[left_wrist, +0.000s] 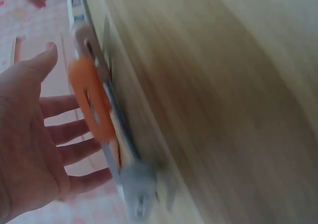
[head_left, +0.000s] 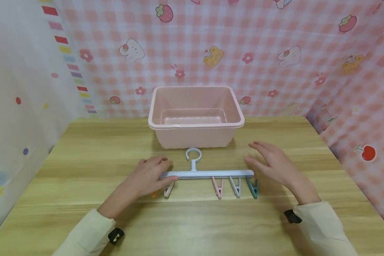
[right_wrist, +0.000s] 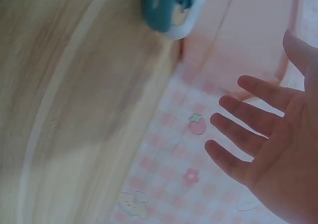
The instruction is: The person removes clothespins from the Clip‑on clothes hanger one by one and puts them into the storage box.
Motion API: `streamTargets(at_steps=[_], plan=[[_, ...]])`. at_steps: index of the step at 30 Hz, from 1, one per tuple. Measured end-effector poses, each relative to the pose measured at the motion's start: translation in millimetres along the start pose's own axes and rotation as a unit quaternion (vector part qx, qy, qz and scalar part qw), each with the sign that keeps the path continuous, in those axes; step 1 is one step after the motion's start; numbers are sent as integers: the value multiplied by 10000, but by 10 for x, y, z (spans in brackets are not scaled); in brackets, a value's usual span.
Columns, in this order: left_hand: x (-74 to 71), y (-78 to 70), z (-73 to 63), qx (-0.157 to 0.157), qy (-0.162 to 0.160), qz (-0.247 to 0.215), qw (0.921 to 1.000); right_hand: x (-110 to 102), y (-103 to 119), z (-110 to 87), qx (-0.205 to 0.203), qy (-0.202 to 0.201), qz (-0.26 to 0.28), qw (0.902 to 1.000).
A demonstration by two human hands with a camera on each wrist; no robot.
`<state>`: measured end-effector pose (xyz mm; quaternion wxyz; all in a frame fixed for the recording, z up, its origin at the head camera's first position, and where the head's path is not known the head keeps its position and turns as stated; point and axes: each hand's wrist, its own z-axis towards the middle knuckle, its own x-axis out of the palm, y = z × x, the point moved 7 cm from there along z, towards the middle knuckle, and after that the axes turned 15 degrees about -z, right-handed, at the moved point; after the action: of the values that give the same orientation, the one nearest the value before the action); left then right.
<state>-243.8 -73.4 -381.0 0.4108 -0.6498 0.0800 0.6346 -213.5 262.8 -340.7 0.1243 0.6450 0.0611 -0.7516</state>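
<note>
A pale blue clip hanger point(head_left: 201, 174) lies on the table with its hook point(head_left: 193, 155) toward a pink basin. My left hand point(head_left: 149, 175) is at the hanger's left end, covering part of it; in the left wrist view its thumb and fingers are spread behind an orange clip point(left_wrist: 92, 100). A beige clip point(left_wrist: 89, 42) and a grey clip point(left_wrist: 139, 189) flank that one. Just off the right end hovers my right hand point(head_left: 276, 164), its fingers extended and holding nothing. Near it are a teal clip point(head_left: 252, 187), a grey-blue clip point(head_left: 236, 186) and a pink clip point(head_left: 218, 187).
The pink basin point(head_left: 195, 137) stands behind the hanger, near the back of the wood-grain table point(head_left: 192, 224). Behind the table hangs a pink checked cloth point(head_left: 108, 71), with more cloth at both sides.
</note>
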Motion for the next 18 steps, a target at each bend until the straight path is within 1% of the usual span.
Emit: streamTargets(at_steps=[2, 4, 9, 12, 16, 18], plan=[[42, -44, 47, 78, 41, -50, 9999, -44, 33, -33, -49, -48, -6, 10000], [75, -74, 76, 78, 6, -91, 9999, -89, 68, -69, -144, -113, -29, 9998], [105, -125, 113, 29, -242, -89, 9997, -190, 126, -137, -215, -204, -108, 9995], [99, -154, 97, -46, -288, -438, 9986, -198, 141, -156, -171, -118, -120, 9997], [78, -195, 33, -297, -253, -995, 9943, -171, 142, -191, -132, -57, -118, 9998], [65, -225, 5, -386, -241, -1060, 9933, -153, 130, -216, -98, -50, -88, 9999]])
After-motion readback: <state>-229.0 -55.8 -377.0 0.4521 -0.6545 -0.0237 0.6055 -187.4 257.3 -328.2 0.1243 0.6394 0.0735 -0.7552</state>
